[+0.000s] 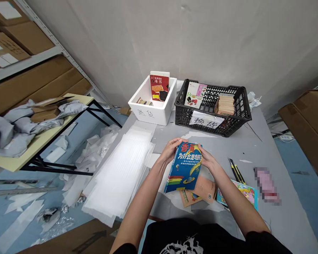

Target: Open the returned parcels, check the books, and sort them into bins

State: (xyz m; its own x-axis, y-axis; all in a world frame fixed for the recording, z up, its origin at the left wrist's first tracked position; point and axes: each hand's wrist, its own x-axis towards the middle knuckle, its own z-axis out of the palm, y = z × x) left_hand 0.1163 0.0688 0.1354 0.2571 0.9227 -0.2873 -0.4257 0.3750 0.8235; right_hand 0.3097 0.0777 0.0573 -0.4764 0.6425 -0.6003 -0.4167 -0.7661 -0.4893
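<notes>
I hold a blue book [184, 167] with yellow Chinese lettering and a banana picture over the grey table [275, 148]. My left hand [171, 148] grips its upper left edge, fingers curled round it. My right hand [208, 159] grips its upper right edge the same way. Under the book lie a brown-covered book [202, 192] and a colourful book [245, 193] partly hidden by my right forearm.
A stack of clear plastic bags [122, 173] lies at the left. A white foam box [152, 100] with a red book and a black crate [212, 107] with books stand at the back. A black and yellow utility knife [235, 171] lies right. Cardboard boxes and a yellow side table flank.
</notes>
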